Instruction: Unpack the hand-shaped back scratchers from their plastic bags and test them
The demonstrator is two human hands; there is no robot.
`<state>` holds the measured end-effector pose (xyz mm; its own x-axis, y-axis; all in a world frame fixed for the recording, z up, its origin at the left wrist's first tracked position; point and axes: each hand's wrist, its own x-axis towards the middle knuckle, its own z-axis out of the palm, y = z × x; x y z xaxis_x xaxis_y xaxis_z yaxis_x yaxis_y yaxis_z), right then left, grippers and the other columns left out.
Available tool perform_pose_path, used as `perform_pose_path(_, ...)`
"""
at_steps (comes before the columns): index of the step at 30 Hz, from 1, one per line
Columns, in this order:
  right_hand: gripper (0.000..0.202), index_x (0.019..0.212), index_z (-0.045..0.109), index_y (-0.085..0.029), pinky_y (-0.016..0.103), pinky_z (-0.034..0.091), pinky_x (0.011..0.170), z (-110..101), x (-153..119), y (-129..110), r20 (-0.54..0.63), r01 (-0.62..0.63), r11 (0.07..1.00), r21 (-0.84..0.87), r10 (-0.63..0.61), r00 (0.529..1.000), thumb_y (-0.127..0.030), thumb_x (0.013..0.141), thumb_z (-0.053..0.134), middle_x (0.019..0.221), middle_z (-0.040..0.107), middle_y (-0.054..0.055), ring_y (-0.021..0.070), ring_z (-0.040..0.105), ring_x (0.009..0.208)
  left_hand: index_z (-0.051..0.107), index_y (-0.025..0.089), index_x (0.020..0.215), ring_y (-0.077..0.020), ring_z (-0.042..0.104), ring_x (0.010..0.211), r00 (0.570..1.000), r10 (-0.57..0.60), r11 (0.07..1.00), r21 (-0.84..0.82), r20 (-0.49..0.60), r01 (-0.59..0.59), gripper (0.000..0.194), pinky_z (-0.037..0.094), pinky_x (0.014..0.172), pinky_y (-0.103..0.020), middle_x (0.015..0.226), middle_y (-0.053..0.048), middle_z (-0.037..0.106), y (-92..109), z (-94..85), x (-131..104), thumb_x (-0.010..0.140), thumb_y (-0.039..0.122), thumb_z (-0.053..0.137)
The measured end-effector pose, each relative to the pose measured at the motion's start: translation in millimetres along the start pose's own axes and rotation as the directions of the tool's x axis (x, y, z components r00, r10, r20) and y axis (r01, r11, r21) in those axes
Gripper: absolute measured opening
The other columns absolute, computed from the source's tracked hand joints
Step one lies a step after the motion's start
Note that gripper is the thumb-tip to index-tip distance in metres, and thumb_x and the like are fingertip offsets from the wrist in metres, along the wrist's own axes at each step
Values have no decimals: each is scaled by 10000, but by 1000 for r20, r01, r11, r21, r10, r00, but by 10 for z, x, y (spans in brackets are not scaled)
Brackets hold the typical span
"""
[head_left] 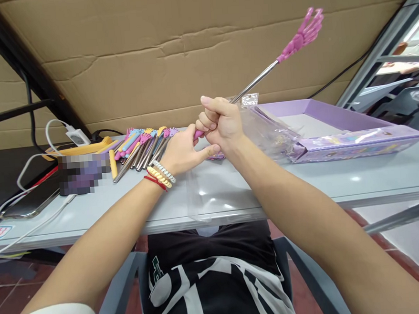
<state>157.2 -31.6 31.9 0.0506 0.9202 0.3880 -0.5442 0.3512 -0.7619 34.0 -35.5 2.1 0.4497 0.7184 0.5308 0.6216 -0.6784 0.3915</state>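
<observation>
A pink back scratcher [299, 38] with a skeleton-hand head is held up over the table, its metal rod [257, 79] slanting up to the right. My right hand [225, 122] is closed in a fist around its lower part. Fingers of my left hand [182, 149] close on the pink handle end [198, 134], right against my right hand; most of the handle is hidden. Beside my left hand lies a pile of similar back scratchers [146, 144] in several colours. Clear plastic bags [268, 129] lie under and beside my right hand.
An open purple box [359, 144] stands on the right of the grey table [376, 179]. To the left are a phone [33, 195], white cables, a charger plug [78, 135] and yellow pieces [81, 149]. A cardboard wall [152, 51] rises behind.
</observation>
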Motion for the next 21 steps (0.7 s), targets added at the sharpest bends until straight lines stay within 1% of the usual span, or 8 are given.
perform_pose_path(4,688,574,93,-203,230,234,387,23,-8,-12,4,-44,998,49,44,999,-245,696,769,440,117,-103,30,163,374,424,213,751,-142,483,585,998,-25,993,117,-51,31,574,319,564,-297,685,-6,559,25,18,-1,721,754,614)
perform_pose_path(8,650,608,91,-210,219,208,382,57,-44,-15,-10,-48,996,73,49,999,-177,665,738,441,125,-113,18,149,374,430,214,713,-138,463,559,999,-12,992,127,-49,18,575,318,562,-301,638,0,544,43,6,7,708,755,623)
perform_pose_path(12,634,650,87,-220,215,195,380,92,-81,-24,-40,-42,998,50,44,998,-158,660,718,446,116,-123,16,135,373,411,218,659,-122,396,523,1000,1,994,107,-20,1,532,281,543,-300,566,20,481,77,-25,17,724,690,645)
perform_pose_path(17,609,677,79,-227,214,186,381,133,-120,-24,-84,28,999,31,-25,996,-131,666,680,463,109,-121,19,138,373,404,216,641,-109,338,517,1000,11,997,77,7,-11,458,272,536,-300,544,43,400,117,-64,10,753,584,653)
perform_pose_path(21,607,688,79,-230,215,195,379,154,-153,-28,-116,49,999,-15,-50,992,-148,680,681,473,110,-117,24,148,373,406,210,631,-99,310,519,999,21,1000,19,27,-21,420,270,527,-294,538,56,359,142,-98,4,755,516,667)
